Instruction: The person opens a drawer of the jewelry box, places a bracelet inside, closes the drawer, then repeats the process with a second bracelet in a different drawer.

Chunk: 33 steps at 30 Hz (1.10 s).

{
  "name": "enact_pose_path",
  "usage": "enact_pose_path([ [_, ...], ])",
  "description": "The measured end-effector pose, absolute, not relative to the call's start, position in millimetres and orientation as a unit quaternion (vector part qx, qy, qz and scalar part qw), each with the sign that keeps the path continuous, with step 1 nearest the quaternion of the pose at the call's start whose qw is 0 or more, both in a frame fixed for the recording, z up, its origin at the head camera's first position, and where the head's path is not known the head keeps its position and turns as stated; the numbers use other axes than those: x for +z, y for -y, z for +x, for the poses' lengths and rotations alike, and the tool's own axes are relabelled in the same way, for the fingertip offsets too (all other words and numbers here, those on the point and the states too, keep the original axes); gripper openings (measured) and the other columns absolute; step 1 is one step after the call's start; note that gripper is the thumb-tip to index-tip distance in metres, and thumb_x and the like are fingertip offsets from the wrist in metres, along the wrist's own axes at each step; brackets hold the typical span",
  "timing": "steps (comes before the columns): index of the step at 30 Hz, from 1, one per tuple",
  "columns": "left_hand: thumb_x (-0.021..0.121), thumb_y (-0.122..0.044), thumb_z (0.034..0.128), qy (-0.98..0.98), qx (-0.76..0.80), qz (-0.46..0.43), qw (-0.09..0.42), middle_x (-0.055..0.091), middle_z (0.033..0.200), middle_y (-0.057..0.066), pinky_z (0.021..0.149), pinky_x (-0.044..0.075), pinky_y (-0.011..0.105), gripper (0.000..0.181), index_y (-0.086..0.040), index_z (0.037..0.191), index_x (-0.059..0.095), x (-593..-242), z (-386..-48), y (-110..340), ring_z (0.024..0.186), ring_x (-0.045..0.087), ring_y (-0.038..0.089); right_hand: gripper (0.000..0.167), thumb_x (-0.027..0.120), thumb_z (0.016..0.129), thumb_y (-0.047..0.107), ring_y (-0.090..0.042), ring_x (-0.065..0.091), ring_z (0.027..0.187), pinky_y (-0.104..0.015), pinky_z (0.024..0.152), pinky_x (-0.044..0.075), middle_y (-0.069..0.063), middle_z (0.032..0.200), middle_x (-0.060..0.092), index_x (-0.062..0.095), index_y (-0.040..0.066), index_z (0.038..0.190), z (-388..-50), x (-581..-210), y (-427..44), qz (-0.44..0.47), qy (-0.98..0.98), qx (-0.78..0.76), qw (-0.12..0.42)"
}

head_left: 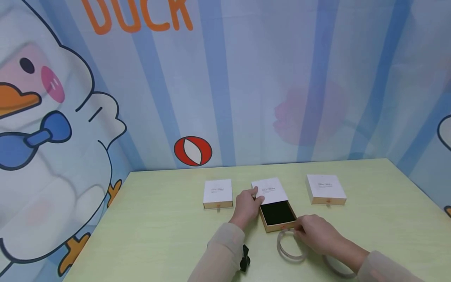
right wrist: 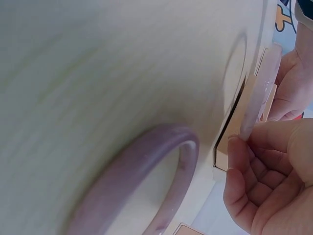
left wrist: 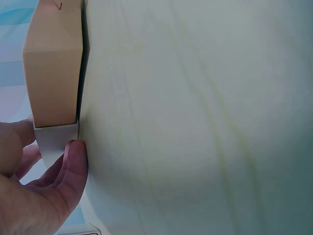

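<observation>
Bangle, pale table, seemingly cloth backdrop

Site: staged tabletop booth; kind of room beyond not determinable. Pale, faintly grained table, backed and flanked by blue striped hanging cloth, visibly creased, printed with cartoon duck, orange "DUCK" lettering, red-and-white ball.

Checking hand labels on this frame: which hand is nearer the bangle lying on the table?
Right. The right hand, pinching another bangle, is just beyond the lying bangle; the left hand is farther away, gripping the drawer box's white sleeve.
</observation>
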State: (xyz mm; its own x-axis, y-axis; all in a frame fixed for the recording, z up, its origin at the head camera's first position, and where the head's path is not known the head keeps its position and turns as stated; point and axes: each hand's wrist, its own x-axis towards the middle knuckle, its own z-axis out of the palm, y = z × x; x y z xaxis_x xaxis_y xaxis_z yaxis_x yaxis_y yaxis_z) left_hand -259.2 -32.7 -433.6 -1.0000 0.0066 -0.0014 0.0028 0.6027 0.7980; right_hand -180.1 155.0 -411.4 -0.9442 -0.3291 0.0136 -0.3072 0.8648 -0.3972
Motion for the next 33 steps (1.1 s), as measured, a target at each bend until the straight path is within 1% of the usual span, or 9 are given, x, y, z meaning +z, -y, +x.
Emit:
enact_pose_path([
  [4, 0.06, -0.021, 0.093, -0.894, 0.447, 0.004, 0.002, 0.054, 0.138, 0.003, 0.1, 0.042, 0.035, 0.043, -0.005, 0.132, 0.053, -433.1, -258.6, 33.0, 0.127, 0.047, 0.017, 0.006, 0.071, 0.081, 0.012, -0.01, 0.049, 0.063, -0.026, 0.056, 0.042, 0.004, 0.071, 0.063, 0.069, 0.006, 0.079, -180.2, -410.4, -154.5, -0.167, -0.965, -0.203, 0.022],
  [11, 0.06, -0.021, 0.0933, -0.892, 0.451, 0.003, 0.005, 0.053, 0.138, 0.003, 0.097, 0.044, 0.035, 0.043, -0.005, 0.133, 0.053, -431.9, -257.5, 33.3, 0.127, 0.047, 0.017, 0.006, 0.071, 0.081, 0.011, -0.01, 0.048, 0.064, -0.026, 0.056, 0.041, 0.004, 0.07, 0.062, 0.068, 0.006, 0.078, -181.2, -409.3, -154.1, -0.165, -0.965, -0.202, 0.019],
  [21, 0.06, -0.021, 0.0933, -0.894, 0.448, 0.004, 0.005, 0.053, 0.138, 0.003, 0.099, 0.043, 0.036, 0.043, -0.005, 0.133, 0.053, -433.5, -258.8, 33.0, 0.129, 0.046, 0.019, 0.005, 0.069, 0.082, 0.01, -0.009, 0.048, 0.062, -0.025, 0.055, 0.041, 0.004, 0.069, 0.063, 0.068, 0.008, 0.077, -181.3, -407.4, -153.1, -0.161, -0.965, -0.206, 0.015],
  [26, 0.06, -0.021, 0.0931, -0.894, 0.449, 0.005, 0.001, 0.053, 0.138, 0.003, 0.1, 0.042, 0.036, 0.043, -0.005, 0.132, 0.053, -433.4, -258.2, 33.2, 0.129, 0.046, 0.02, 0.005, 0.069, 0.083, 0.01, -0.009, 0.048, 0.062, -0.023, 0.054, 0.04, 0.004, 0.07, 0.064, 0.07, 0.006, 0.079, -181.8, -406.4, -152.7, -0.159, -0.964, -0.213, 0.016],
  [33, 0.06, -0.02, 0.0934, -0.892, 0.453, 0.009, 0.0, 0.053, 0.138, 0.004, 0.102, 0.041, 0.037, 0.043, -0.004, 0.132, 0.053, -432.3, -257.3, 33.7, 0.13, 0.044, 0.02, 0.005, 0.068, 0.083, 0.01, -0.008, 0.048, 0.062, -0.022, 0.053, 0.04, 0.004, 0.072, 0.065, 0.071, 0.006, 0.08, -182.7, -406.3, -153.6, -0.17, -0.963, -0.21, 0.004],
])
